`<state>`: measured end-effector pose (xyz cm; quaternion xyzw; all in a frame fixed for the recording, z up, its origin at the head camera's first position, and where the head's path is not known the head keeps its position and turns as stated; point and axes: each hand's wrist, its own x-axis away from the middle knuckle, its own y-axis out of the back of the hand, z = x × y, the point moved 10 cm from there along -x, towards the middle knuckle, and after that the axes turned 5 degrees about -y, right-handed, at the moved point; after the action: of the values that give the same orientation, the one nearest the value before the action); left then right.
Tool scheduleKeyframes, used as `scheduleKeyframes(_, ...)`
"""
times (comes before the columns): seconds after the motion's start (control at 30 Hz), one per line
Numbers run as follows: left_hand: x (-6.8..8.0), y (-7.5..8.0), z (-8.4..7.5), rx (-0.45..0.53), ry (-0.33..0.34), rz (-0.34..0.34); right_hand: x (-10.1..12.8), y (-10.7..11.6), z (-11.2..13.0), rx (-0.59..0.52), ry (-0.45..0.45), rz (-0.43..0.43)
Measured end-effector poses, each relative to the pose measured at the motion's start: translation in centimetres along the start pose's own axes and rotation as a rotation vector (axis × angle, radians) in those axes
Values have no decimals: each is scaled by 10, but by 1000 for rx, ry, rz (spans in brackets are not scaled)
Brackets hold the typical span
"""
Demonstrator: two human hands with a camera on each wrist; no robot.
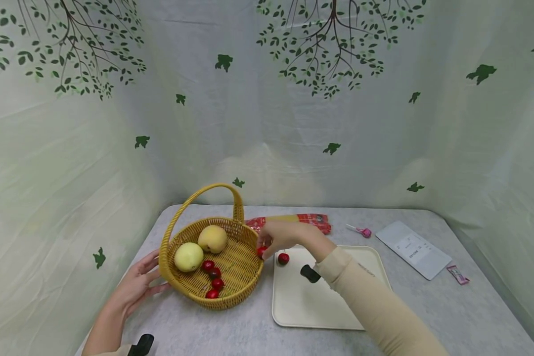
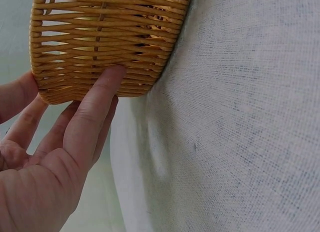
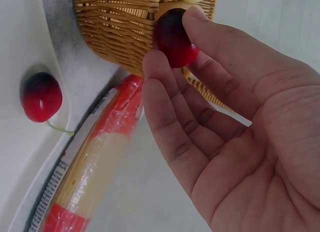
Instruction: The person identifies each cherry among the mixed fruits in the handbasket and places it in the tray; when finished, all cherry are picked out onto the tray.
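Observation:
My right hand [image 1: 285, 236] pinches a dark red cherry [image 3: 176, 38] between thumb and fingers at the right rim of the wicker basket [image 1: 240, 291]. Fairly straight fingers of my left hand [image 1: 138, 282] rest against the basket's left side, as the left wrist view shows up close. Inside the basket lie a yellow-green round fruit [image 1: 189, 257], a peach-coloured round fruit [image 1: 212, 239] and several cherries [image 1: 217, 284]. Another cherry [image 1: 283, 258], with its stem, sits on the cream tray [image 1: 311, 311] beneath my right forearm.
Behind the tray lies a red-and-clear plastic packet [image 3: 107, 147] of pale sticks. Farther right are a pink lollipop [image 1: 365, 232], a silver-grey pouch [image 1: 414, 249] and a small pink wrapped packet [image 1: 458, 275]. The basket's tall handle [image 1: 238, 207] arches over its back left side.

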<state>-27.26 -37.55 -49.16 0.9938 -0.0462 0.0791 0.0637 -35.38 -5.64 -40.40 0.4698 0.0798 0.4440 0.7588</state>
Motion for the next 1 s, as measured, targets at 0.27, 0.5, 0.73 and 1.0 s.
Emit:
scheduleKeyframes(0.27, -1, 1, 2, 9, -3, -9, 7, 2, -13, -15, -30, -23)
scheduleKeyframes(0.5, -1, 2, 4, 20, -3, -11, 17, 4, -30, -45, -47, -37)
scheduleKeyframes(0.73, -1, 2, 3, 6, 3, -12, 31, 8, -54, -72, -67, -81)
scheduleKeyframes(1.0, -1, 1, 3, 3, 7, -18, 47, 11, -84, -61, -100, -143)
